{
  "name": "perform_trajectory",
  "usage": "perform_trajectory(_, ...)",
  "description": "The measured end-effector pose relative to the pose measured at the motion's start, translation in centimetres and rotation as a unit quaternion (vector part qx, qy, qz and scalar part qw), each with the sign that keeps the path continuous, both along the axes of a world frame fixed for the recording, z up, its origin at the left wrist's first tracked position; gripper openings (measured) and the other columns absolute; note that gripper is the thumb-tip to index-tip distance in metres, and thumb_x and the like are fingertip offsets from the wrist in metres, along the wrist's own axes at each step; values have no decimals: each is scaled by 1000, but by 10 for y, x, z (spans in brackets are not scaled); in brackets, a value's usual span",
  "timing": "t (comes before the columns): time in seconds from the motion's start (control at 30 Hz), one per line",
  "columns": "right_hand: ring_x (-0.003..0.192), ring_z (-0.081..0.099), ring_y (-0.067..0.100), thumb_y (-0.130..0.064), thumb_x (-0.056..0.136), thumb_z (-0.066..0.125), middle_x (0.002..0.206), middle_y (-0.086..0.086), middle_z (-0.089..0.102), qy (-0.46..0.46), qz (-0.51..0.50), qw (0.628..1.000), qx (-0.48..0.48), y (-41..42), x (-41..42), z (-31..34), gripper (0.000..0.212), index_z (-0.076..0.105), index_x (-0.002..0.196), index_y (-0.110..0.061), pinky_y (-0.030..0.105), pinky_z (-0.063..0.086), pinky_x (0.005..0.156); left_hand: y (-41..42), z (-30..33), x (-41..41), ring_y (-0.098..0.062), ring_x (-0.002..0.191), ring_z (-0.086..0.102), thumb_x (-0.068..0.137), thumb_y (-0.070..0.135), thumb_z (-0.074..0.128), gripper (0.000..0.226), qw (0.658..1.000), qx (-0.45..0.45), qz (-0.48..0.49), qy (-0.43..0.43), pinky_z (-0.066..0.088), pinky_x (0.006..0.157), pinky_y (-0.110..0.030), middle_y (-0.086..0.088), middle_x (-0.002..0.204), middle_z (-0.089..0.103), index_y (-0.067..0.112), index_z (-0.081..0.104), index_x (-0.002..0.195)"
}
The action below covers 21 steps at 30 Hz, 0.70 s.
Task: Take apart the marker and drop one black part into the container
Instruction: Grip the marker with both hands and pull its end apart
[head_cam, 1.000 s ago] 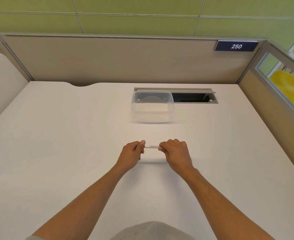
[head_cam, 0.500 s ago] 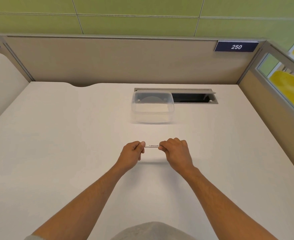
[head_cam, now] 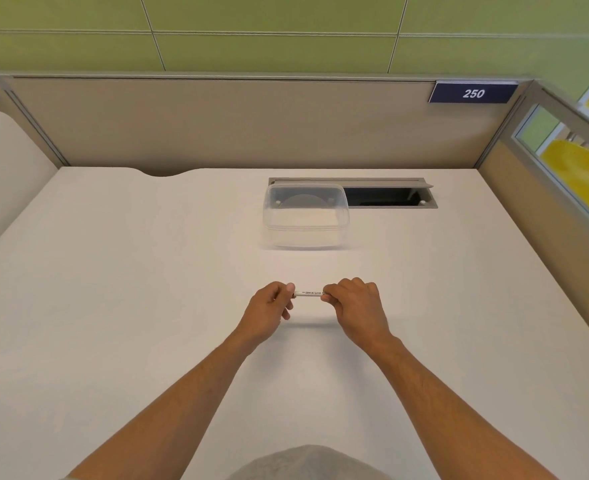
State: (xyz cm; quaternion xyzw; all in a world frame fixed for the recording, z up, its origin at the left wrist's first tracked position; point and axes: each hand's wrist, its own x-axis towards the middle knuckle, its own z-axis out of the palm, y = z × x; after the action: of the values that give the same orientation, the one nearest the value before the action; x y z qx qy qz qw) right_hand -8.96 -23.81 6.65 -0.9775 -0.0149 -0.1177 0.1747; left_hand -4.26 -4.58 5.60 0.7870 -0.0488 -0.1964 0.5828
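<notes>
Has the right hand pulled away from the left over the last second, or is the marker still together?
No. The right hand sits the same way below the clear container, and the same short stretch of marker shows between it and the left hand.

Item count: desk scene

Two hands: left hand (head_cam: 269, 308), right hand (head_cam: 357, 306). One marker (head_cam: 307, 293). One clear container (head_cam: 306, 216). One tabletop (head_cam: 113, 306). One number plate (head_cam: 472, 93).
</notes>
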Motion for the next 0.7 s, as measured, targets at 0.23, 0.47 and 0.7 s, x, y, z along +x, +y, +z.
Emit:
perform_trajectory(0.23,71,49,25,-29,94,53,72,1,61,17,4,1000,6,3,0,-1,17,66,87,-20,36,30,67,2,-6,-3,-7,60,59,96,22,53,16,998,39,10,-48,42,61,-24,4,69,61,13,58,83)
perform_trajectory(0.47,70,49,26,-27,93,55,71,2,61,5,5,1000,17,5,-1,0,15,66,87,-18,37,31,67,1,3,-2,-19,59,48,100,25,45,32,1000,21,-3,-16,39,60,-28,4,60,51,11,52,72)
perform_trajectory(0.7,69,49,26,-26,92,57,70,2,61,-8,6,1000,8,7,-3,2,14,66,86,-17,34,28,66,-4,4,-1,-14,44,41,96,42,48,47,997,-21,27,64,37,51,-23,7,47,40,16,46,57)
